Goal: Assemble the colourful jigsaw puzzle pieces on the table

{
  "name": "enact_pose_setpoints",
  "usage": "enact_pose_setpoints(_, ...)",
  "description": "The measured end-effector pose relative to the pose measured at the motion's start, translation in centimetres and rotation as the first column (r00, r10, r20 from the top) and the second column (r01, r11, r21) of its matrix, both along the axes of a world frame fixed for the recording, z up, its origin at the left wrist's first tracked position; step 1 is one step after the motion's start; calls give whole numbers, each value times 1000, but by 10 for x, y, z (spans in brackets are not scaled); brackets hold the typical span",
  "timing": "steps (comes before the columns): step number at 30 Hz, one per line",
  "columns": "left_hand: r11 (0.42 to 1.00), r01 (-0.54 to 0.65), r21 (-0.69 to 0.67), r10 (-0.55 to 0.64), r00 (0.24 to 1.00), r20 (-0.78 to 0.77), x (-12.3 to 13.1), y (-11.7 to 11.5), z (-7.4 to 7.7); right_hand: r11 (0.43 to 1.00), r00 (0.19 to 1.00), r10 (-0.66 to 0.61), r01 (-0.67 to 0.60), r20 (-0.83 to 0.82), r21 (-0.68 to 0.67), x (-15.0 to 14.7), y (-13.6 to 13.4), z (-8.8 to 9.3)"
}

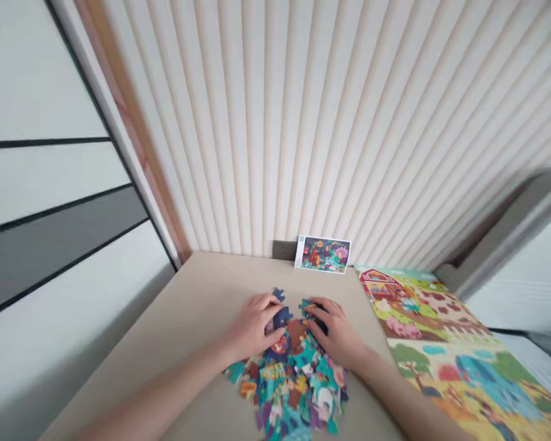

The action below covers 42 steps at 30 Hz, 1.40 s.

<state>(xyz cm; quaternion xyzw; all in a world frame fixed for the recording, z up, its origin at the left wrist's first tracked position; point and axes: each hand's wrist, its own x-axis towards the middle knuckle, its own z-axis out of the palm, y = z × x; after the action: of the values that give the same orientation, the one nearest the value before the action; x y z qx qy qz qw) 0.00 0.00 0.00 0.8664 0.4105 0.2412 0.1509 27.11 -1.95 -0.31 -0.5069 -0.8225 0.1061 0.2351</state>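
A heap of colourful jigsaw puzzle pieces lies on the beige table in front of me, mostly teal, purple, orange and white. At its far left side rests my left hand, thumb and fingers apart, touching dark blue puzzle pieces. My right hand lies over the far right side of the heap, fingers spread on teal and dark pieces. Brown pieces show between the two hands. What lies under the palms is hidden.
A picture card leans against the ribbed cream wall panel, beside a grey socket. Right of the heap lie a farm-scene picture and an animal-scene picture. A white cabinet stands left of the table.
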Motion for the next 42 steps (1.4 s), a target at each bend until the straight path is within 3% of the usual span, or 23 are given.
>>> enact_pose_setpoints(10, 977, 51, -206, 12, 956, 295, -12, 7, -6, 998, 999, 52, -51, -15, 27, 3, 3, 0)
enact_pose_setpoints(17, 872, 109, -477, 221, 782, 582, -20, 16, -16, 999, 999, 51, -51, -5, 3, 4, 4, 0)
enact_pose_setpoints(25, 859, 108, -500, 285, 711, 643, -18, 15, -18, 998, 998, 54, -54, -11, 7, 4, 2, 1)
enact_pose_setpoints(31, 890, 69, -451, 238, 772, 589, -21, 9, -11, 998, 998, 53, -53, -17, 17, 2, 2, 3)
enact_pose_setpoints(36, 859, 96, -503, 266, 756, 598, -20, 9, -7, 999, 999, 46, -46, -21, 21, 3, 2, 3)
enact_pose_setpoints(42, 880, -19, -475, 333, 738, 588, -18, 13, -11, 998, 999, 54, -54, -7, 20, 3, 3, 3)
